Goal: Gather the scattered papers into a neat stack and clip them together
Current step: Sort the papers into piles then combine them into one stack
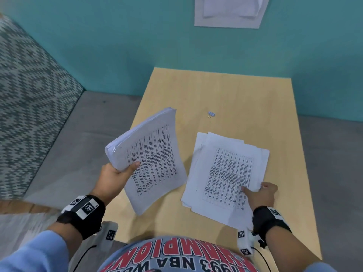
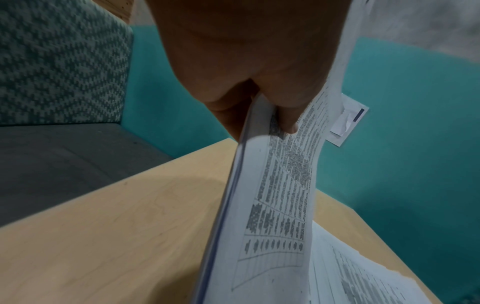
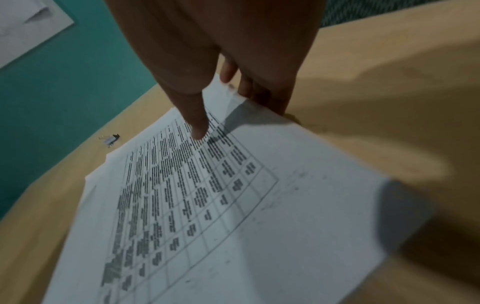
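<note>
Teal wall point(image 1: 117, 46), wood table point(image 1: 225, 91), grey floor point(image 1: 78, 134), perhaps carpet.

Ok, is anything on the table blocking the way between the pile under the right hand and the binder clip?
Nothing visible does. The binder clip lies alone on bare table beyond the loose pile that the right hand pinches at its near corner. The left hand holds the other stack off to the left.

Table access: open at the far half, occupied near the front.
Bare wooden table point(image 1: 225, 91) is seen around the binder clip point(image 1: 211, 114); nearer ground is taken by the loose papers point(image 1: 225, 173) and held stack point(image 1: 153, 160).
</note>
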